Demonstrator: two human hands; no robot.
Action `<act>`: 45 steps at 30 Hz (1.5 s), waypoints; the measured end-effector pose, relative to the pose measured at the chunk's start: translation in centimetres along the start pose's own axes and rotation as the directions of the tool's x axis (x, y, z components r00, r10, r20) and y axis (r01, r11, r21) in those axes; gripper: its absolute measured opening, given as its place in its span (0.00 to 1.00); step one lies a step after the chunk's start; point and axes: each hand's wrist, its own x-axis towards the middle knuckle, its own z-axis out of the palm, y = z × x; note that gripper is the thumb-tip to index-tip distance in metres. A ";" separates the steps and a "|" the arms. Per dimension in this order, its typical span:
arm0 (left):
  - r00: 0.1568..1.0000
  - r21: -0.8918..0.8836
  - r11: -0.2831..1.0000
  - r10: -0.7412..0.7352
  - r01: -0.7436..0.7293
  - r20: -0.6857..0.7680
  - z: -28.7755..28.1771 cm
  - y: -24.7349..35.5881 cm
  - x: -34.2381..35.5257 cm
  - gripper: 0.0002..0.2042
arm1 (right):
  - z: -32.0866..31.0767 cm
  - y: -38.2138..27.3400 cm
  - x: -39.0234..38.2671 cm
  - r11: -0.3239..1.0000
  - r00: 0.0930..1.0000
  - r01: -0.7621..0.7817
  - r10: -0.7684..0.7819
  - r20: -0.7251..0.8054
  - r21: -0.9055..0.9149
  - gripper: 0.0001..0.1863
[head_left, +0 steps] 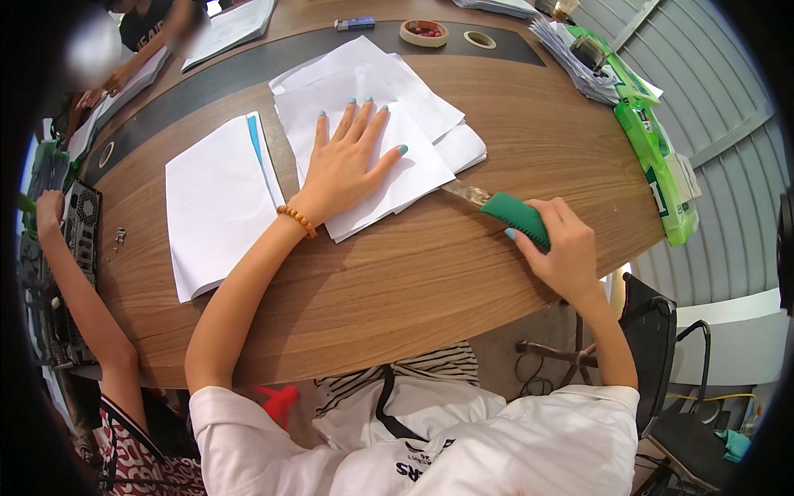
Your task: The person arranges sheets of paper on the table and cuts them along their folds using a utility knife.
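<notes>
My left hand (351,161) lies flat with fingers spread on a pile of white paper sheets (405,124), some of them askew. My right hand (562,248) grips the green handle of a knife (514,217). Its worn, stained blade (467,193) points left toward the pile, and the tip is hidden at the paper's near right corner; whether it sits between sheets or beneath them I cannot tell. Left of the pile lies another white paper stack (217,202) with a blue strip along its right side.
A tape roll with small red things inside (424,31), a thinner tape roll (480,39) and a blue-white eraser-like block (356,23) stand at the back. Green packs (653,165) line the right edge. Other people's arms (87,289) and a computer case (83,223) are at left.
</notes>
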 end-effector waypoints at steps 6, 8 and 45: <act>0.994 -0.050 0.998 0.030 -0.035 -0.103 0.5 -0.2 0.0 0.31 | 1.4 -2.1 0.1 0.998 0.998 0.039 -0.037 0.046 -0.054 0.26; 0.994 -0.043 0.998 0.032 -0.037 -0.104 0.5 -0.1 -0.1 0.32 | 1.5 -2.2 0.0 0.996 0.999 0.044 -0.043 0.006 -0.081 0.25; 0.997 -0.010 1.000 0.004 -0.005 -0.073 0.4 0.1 -0.3 0.33 | 1.3 2.8 4.8 0.990 0.989 0.079 -0.092 0.116 0.112 0.23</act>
